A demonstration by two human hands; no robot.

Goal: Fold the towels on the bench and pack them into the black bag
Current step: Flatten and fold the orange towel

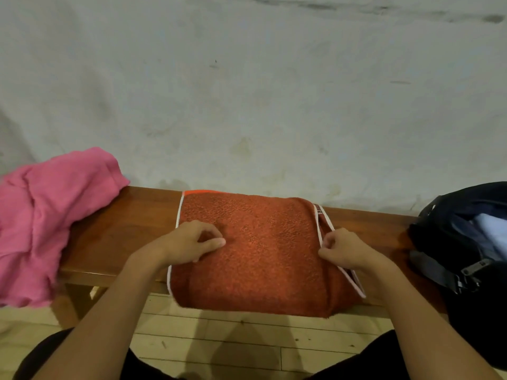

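Your left hand rests loosely curled on the folded orange towel mid-bench, your right hand pinches its right edge; black bag at the bench's right end.

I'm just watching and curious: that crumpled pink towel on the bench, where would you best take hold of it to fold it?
Probably at a corner or hem of the pink towel, coming from its right end on the bench, where the cloth lies spread out. It is bunched, so no hem shows plainly; the left part hangs over the bench edge.
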